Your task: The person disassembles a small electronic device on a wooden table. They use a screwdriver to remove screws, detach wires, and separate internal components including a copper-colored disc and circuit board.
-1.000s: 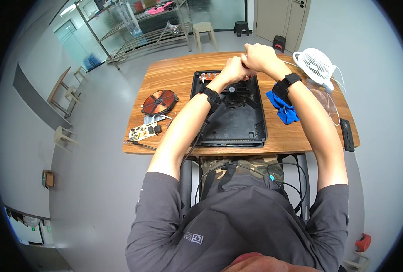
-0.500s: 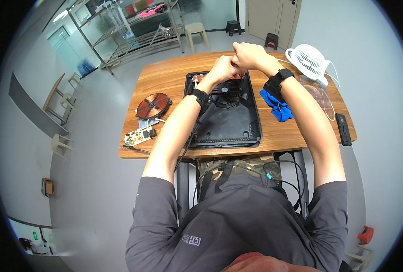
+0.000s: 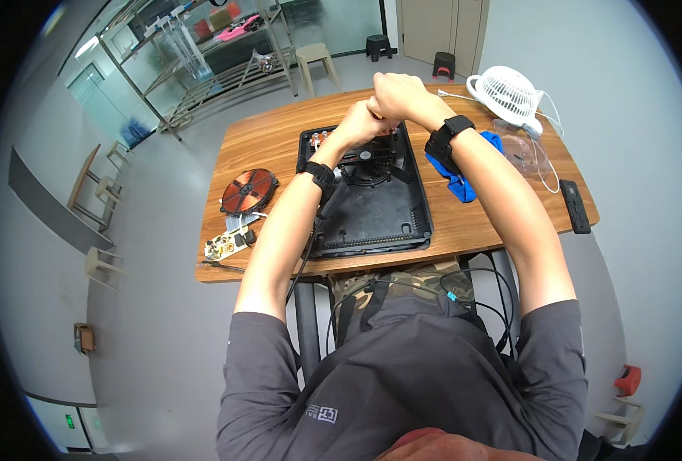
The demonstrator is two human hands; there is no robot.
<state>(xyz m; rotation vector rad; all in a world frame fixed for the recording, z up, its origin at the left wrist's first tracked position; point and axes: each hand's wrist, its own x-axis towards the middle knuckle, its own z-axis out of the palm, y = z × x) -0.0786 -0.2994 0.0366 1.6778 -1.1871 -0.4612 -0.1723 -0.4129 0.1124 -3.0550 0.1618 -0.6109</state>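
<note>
**Your left hand (image 3: 362,125) and right hand (image 3: 399,97) meet over the far end of the black case (image 3: 375,219)**

Your forearms cross in front of the wooden table (image 3: 468,223) and cover parts of its near edge. The case lies open in the middle of the tabletop; your left arm and hand hide its left side and far end. The white fan (image 3: 508,94) shows whole at the far right, but your right arm cuts across the blue cloth (image 3: 458,187). The black fan (image 3: 366,156) inside the case is partly covered by your left hand. Orange-red parts (image 3: 316,140) peek out beside that hand; whether they make one piece, you cannot tell from here. Your fingers are curled in on both hands, right knuckles above left, so what they grip, if anything, cannot be told.

Counted, there is one table, one case, two fans, one round copper coil (image 3: 249,190) at the left, one cloth, one long black object (image 3: 576,206) near the right edge, one circuit board (image 3: 223,246) near the coil, and two black wristbands (image 3: 322,178), one per wrist.
</note>
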